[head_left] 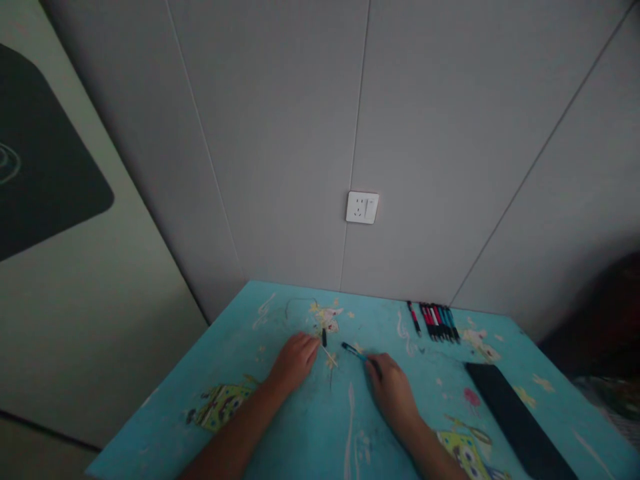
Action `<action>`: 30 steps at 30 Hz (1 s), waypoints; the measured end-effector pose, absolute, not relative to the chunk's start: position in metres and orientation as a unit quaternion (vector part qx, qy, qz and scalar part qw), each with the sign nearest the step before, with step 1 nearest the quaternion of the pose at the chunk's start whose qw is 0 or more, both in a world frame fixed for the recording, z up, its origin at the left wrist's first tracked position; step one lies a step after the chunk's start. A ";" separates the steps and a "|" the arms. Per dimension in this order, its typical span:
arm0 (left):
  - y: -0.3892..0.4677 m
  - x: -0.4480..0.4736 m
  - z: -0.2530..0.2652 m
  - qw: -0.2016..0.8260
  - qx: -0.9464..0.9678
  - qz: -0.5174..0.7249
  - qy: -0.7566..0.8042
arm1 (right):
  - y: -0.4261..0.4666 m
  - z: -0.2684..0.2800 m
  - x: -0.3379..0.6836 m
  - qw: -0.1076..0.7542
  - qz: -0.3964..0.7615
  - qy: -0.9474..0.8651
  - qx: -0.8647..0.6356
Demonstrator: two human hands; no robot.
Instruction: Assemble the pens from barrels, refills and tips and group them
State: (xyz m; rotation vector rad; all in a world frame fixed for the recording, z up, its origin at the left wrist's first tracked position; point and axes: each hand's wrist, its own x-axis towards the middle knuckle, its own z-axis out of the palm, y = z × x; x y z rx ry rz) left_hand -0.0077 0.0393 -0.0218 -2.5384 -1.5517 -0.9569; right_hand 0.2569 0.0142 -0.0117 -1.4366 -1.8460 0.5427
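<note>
My left hand (297, 361) is closed near the middle of the table, its fingertips pinching the upper end of a thin, pale pen refill (329, 357) that slants down to the right. Just beyond those fingertips lies a short black pen part (324, 338); its exact kind is too small to tell. To the right, my right hand (392, 387) is closed around a blue pen barrel (355, 351) with a dark end pointing up and left. Part of the barrel is hidden by the fingers and palm.
A row of several pens (440, 323) in red, white, blue and black lies at the back right, with one red-and-black pen (414, 319) beside it. A long black board (517, 420) rests on the right. The blue cartoon-printed table (210, 353) meets a grey wall with a socket (362, 207).
</note>
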 end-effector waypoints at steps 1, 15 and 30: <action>0.038 -0.007 -0.021 0.008 -0.813 -0.305 -0.496 | 0.014 -0.011 0.258 0.395 0.266 -0.695 -0.539; 0.053 -0.029 -0.027 -0.009 -0.742 -0.349 -0.572 | 0.013 -0.003 0.263 0.579 0.713 -0.233 -0.320; 0.117 -0.034 -0.048 0.019 -0.757 -0.265 -0.597 | 0.009 -0.002 0.272 0.530 0.484 -0.520 -0.463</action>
